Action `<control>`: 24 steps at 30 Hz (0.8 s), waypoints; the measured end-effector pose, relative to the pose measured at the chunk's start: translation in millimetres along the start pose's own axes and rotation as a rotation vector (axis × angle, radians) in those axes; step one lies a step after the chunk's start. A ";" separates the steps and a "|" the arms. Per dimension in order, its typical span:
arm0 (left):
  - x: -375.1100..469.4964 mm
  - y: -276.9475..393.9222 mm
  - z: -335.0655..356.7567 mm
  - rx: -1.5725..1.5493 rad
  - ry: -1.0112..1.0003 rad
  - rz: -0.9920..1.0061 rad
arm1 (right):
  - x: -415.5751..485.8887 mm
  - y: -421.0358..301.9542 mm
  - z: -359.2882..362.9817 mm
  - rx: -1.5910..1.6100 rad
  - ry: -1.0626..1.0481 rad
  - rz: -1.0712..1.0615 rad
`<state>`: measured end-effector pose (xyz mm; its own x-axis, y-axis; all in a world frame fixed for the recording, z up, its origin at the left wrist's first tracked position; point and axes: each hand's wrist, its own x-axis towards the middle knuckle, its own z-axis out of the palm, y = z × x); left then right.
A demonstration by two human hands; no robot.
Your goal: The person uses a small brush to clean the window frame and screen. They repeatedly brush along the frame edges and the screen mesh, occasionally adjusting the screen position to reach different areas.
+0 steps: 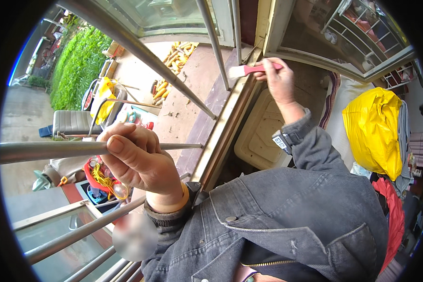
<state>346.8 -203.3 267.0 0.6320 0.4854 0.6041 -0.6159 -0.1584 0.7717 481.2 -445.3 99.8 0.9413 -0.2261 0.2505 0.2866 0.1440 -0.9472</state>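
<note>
My left hand (137, 158) is wrapped around a metal window bar (56, 151), thumb on the near side. In my right hand (276, 75) is a small brush with a pink-red handle (257, 68). Its pale bristles (237, 72) point left, over the wooden window frame (229, 105) and sill, near the foot of another bar (216, 46). Whether the bristles touch the sill or the frame, I cannot tell. Bits of debris lie on the outer ledge (194, 91) beyond the bars.
Open glazed sashes (324, 53) stand at the top and lower left. Corn cobs (178, 58) lie outside, near a grey padded seat (72, 121). Below the frame inside is a cream plastic lid or tray (261, 130). At right, a yellow bag (372, 130) rests by a bed (342, 102).
</note>
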 end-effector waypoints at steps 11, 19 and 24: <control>-0.2 -0.7 -0.5 -0.010 -0.001 0.009 | 14.7 -1.9 -3.3 -0.068 -0.022 -0.012; 0.6 1.8 0.3 -0.058 -0.010 -0.015 | 13.8 11.2 -40.4 -0.448 0.178 -0.103; 0.1 2.6 1.1 -0.034 -0.015 -0.003 | 42.4 38.3 -40.5 -0.216 0.055 -0.012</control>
<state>345.8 -204.6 269.3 0.6404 0.4730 0.6050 -0.6297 -0.1276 0.7663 524.9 -488.4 66.1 0.9252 -0.2797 0.2564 0.2475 -0.0675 -0.9665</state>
